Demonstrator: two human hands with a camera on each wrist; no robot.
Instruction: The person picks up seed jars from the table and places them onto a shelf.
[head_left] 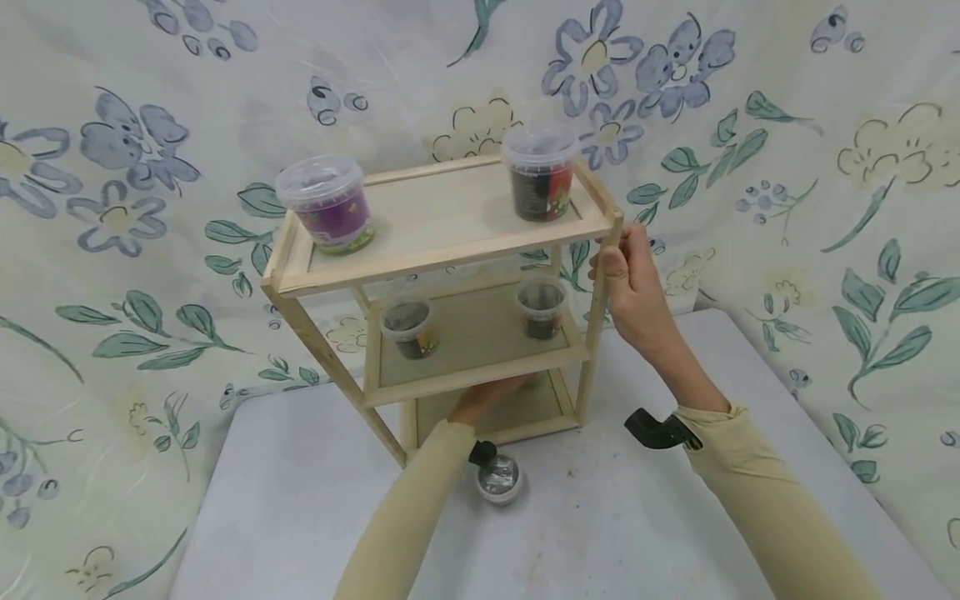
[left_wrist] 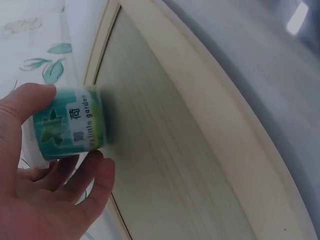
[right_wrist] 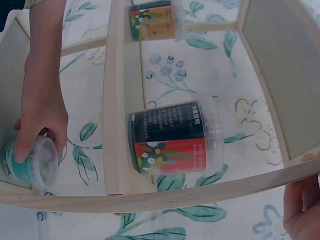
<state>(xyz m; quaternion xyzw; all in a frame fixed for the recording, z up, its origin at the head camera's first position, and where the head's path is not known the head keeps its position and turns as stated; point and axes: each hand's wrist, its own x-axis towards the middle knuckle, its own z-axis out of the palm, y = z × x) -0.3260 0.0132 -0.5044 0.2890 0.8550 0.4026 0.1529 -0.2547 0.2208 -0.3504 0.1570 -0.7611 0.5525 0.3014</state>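
My left hand (left_wrist: 55, 185) holds a teal-labelled plastic tub (left_wrist: 70, 122) between thumb and fingers, its base at the lowest board of a wooden shelf rack (head_left: 450, 214). From the right wrist view, the same left hand (right_wrist: 44, 115) grips the tub (right_wrist: 30, 162) around its side, below the clear lid. In the head view that tub is hidden by the middle shelf, and only part of the left hand (head_left: 491, 396) shows. High on the rack's right front post, my right hand (head_left: 633, 287) grips the wood.
On the top shelf stand a purple tub (head_left: 333, 208) and a black-and-red tub (head_left: 542, 179). Two smaller tubs sit on the middle shelf, one left (head_left: 408, 329), one right (head_left: 542, 308). Another small tub (head_left: 500, 481) stands on the white table (head_left: 600, 517) before the rack.
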